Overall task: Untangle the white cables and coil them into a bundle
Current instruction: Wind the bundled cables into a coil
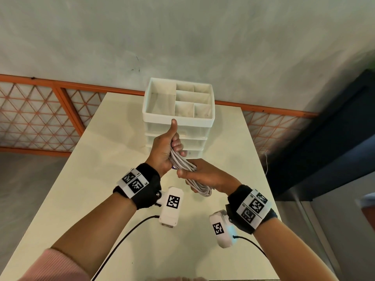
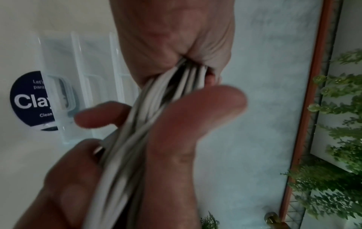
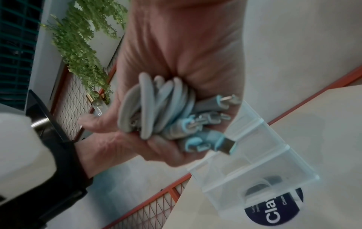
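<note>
Over the middle of the table I hold a bundle of white cables point(image 1: 183, 163) in both hands. My left hand point(image 1: 165, 151) grips its upper part, fingers curled round the strands and thumb pointing up. Just below, my right hand point(image 1: 199, 173) grips the middle, and a looped end point(image 1: 203, 189) hangs under it. In the left wrist view the cables point(image 2: 145, 117) run between my left thumb point(image 2: 188, 117) and fingers into the right hand point(image 2: 172, 38). In the right wrist view coiled loops point(image 3: 156, 105) and several metal plugs point(image 3: 209, 122) stick out between my right hand point(image 3: 180, 38) and left hand point(image 3: 125, 145).
A white drawer organiser point(image 1: 178, 119) with open top compartments stands right behind my hands on the cream table point(image 1: 97, 163). An orange lattice railing point(image 1: 40, 116) runs behind the table. Green plants point(image 2: 340, 178) hang off to the side. Black wires point(image 1: 125, 234) trail from my wrist cameras.
</note>
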The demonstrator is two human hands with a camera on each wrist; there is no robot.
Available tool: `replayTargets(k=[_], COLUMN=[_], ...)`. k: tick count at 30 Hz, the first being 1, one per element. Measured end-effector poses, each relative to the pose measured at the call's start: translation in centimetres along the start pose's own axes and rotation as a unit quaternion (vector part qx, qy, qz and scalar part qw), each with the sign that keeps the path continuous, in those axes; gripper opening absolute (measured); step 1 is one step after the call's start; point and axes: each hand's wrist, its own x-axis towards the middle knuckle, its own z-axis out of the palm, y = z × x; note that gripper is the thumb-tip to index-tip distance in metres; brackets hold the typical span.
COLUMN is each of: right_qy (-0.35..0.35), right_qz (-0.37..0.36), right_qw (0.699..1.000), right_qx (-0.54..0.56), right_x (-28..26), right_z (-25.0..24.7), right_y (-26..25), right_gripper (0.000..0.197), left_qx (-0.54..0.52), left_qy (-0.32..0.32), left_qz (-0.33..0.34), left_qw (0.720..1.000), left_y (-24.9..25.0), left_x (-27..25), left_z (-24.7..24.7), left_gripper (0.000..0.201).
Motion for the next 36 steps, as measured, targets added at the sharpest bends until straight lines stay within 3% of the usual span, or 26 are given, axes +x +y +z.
replayTargets(k=[4, 8, 12, 17, 22, 30, 33, 36], right_qy=[0.001, -0.041, -0.041, 0.003, 0.003, 0.008, 0.015, 0.031], right_qz=[0.004, -0.007, 0.035, 0.066, 0.093, 0.14, 0.146, 0.152], right_qw=[1.0, 0.997, 0.992, 0.992, 0.989, 0.98, 0.977, 0.972], right_qx=[0.024, 0.063, 0.118, 0.112, 0.113, 0.144, 0.153, 0.177], right_x=[0.0, -0.1, 0.5, 2.4, 3.9, 5.2, 5.6, 5.4], right_z=[0.3, 0.1, 0.1, -0.6, -1.3, -2.7, -3.1, -3.7], right_y=[0.6, 1.4, 2.8, 4.3, 6.2, 7.8, 8.1, 8.3], right_gripper=[0.029, 0.019, 0.03, 0.033, 0.036, 0.043, 0.042, 0.038], left_qx=[0.003, 0.008, 0.009, 0.006, -0.006, -0.001, 0.02, 0.039], left_qy=[-0.001, -0.015, -0.004, 0.062, 0.121, 0.025, 0.058, 0.115], left_qz=[-0.008, -0.015, -0.03, -0.047, -0.091, -0.154, -0.145, -0.087], left_qw=[1.0, 1.0, 0.999, 0.997, 0.988, 0.988, 0.988, 0.989], left_y=[-0.7, -2.0, -2.9, -4.2, -6.1, -6.9, -6.9, -6.6], left_x=[0.5, 1.1, 2.1, 4.4, 7.2, 9.7, 10.4, 11.4], left_z=[-0.5, -1.2, -1.6, -1.7, -2.6, -4.3, -5.1, -5.8], left_gripper=[0.058, 0.058, 0.057, 0.052, 0.043, 0.047, 0.058, 0.062])
